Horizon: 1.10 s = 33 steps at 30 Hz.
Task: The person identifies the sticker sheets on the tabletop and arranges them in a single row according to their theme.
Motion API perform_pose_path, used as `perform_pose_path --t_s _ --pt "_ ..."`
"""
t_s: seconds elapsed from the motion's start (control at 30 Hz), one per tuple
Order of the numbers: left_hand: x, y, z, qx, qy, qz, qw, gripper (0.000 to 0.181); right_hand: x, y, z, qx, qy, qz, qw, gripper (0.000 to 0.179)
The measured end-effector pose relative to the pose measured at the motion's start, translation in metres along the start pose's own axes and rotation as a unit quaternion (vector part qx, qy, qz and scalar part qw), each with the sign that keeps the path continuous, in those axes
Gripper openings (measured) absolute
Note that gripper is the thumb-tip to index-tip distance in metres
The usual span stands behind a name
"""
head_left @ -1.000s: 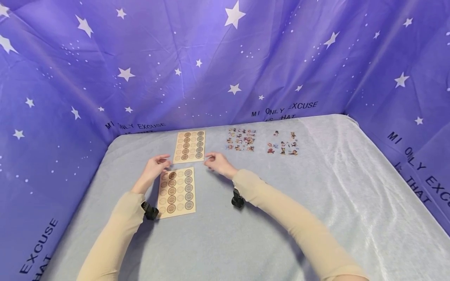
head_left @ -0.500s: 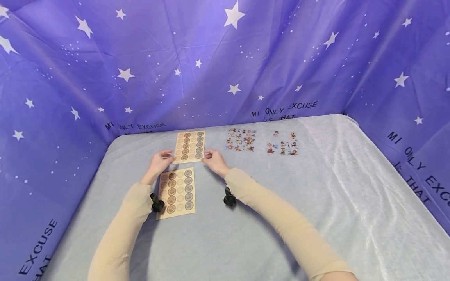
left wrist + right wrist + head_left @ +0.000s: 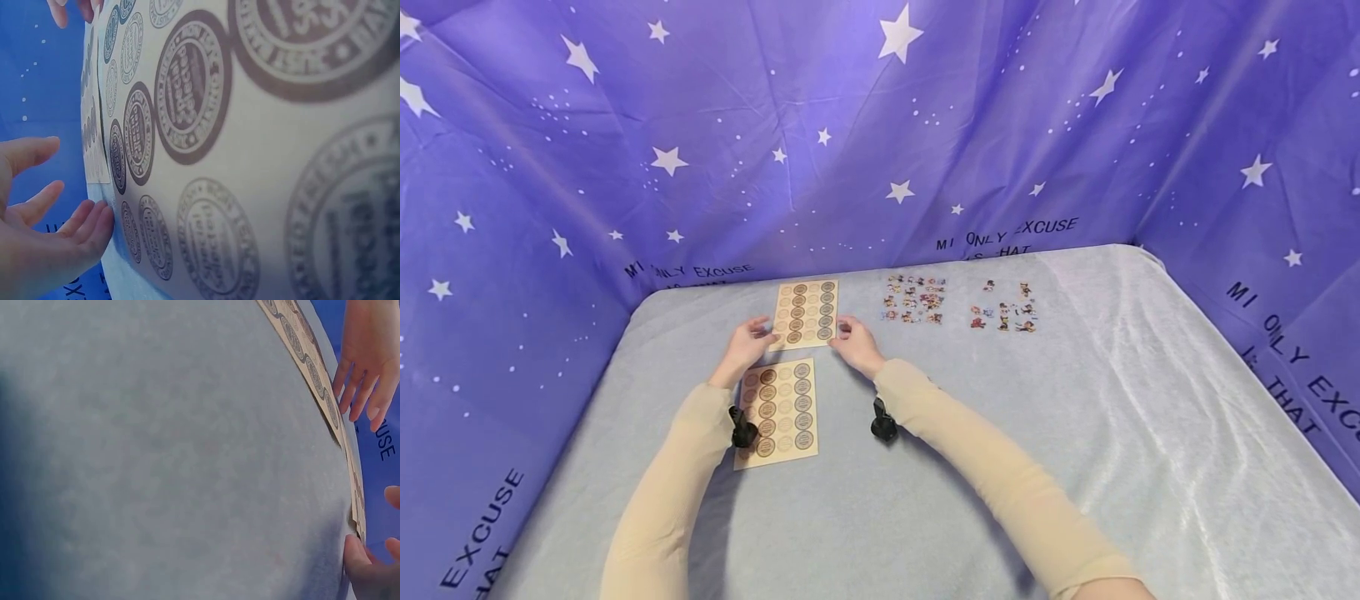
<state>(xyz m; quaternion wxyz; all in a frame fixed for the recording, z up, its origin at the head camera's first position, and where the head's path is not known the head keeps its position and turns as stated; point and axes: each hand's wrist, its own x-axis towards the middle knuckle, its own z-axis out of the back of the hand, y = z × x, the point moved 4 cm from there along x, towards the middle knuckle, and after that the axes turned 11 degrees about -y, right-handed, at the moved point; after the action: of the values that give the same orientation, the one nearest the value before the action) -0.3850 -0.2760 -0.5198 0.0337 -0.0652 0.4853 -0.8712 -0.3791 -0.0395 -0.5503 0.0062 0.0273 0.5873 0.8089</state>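
Two cream sheets of round stickers lie one beyond the other in the head view. My left hand is at the lower left corner of the far sticker sheet, its fingers apart and loosely bent. At the lower right corner of that sheet, my right hand has its thumb touching the edge; the right wrist view shows the thumb right at the corner. Beneath my left wrist lies the near sticker sheet, printed with brown and pale circles. Its round "special selected" seals fill the left wrist view.
Clear sheets with small colourful character stickers, one fuller and one sparser, lie to the right at the back. A pale blue cloth covers the table. Purple star-printed curtains enclose the back and sides.
Both hands have moved inward to the far sticker sheet's lower corners, the left rightward and the right leftward. The far sheet has shifted very slightly right; the other sheets stay put.
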Motion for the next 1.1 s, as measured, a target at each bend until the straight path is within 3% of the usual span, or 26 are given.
perform_pose_path --t_s 0.1,0.17,0.2,0.27,0.4,0.47,0.53,0.63,0.67,0.77,0.87,1.03,1.1 --pt "-0.022 -0.033 0.002 0.016 -0.006 0.016 0.9997 0.058 -0.059 0.08 0.038 0.02 0.018 -0.023 0.9994 0.056" --pt "-0.032 -0.049 0.002 0.038 -0.003 0.031 0.9988 0.058 -0.087 0.119 0.056 0.027 0.027 -0.04 0.9985 0.054" --pt "-0.039 -0.059 0.002 0.039 0.006 0.04 0.9984 0.058 -0.092 0.123 0.058 0.026 0.029 -0.036 0.9986 0.054" --pt "-0.033 -0.048 0.001 0.034 -0.006 0.024 0.9991 0.056 -0.094 0.125 0.059 0.021 0.034 -0.035 0.9986 0.054" --pt "0.004 0.009 -0.007 0.022 -0.007 0.003 0.9997 0.056 -0.069 0.092 0.042 -0.014 0.032 -0.027 0.999 0.057" --pt "0.026 0.04 -0.013 0.05 -0.012 0.011 0.9986 0.059 -0.048 0.064 0.028 -0.007 0.033 -0.02 0.9992 0.06" --pt "0.039 0.061 -0.018 0.056 -0.004 0.023 0.9981 0.061 -0.021 0.028 0.01 -0.008 0.028 -0.008 0.9995 0.063" --pt "0.053 0.08 -0.025 0.072 -0.021 0.032 0.9966 0.062 0.023 -0.032 -0.021 0.001 0.023 0.022 0.9995 0.065" --pt "0.056 0.085 -0.026 0.071 -0.021 0.034 0.9967 0.062 0.03 -0.041 -0.027 0.0 0.024 0.018 0.9995 0.065" --pt "0.059 0.087 -0.028 0.054 -0.035 0.04 0.9971 0.06 0.042 -0.055 -0.036 -0.013 0.02 0.024 0.9994 0.062" --pt "0.05 0.075 -0.025 0.027 -0.04 0.047 0.9977 0.056 0.034 -0.042 -0.03 -0.023 0.023 0.022 0.9992 0.058" --pt "0.021 0.031 -0.018 -0.003 -0.043 0.05 0.9978 0.053 0.013 -0.015 -0.014 -0.014 0.032 0.025 0.9991 0.051" --pt "0.01 0.015 -0.015 -0.004 -0.029 0.077 0.9966 0.055 0.016 -0.02 -0.016 -0.011 0.035 0.009 0.9993 0.048"
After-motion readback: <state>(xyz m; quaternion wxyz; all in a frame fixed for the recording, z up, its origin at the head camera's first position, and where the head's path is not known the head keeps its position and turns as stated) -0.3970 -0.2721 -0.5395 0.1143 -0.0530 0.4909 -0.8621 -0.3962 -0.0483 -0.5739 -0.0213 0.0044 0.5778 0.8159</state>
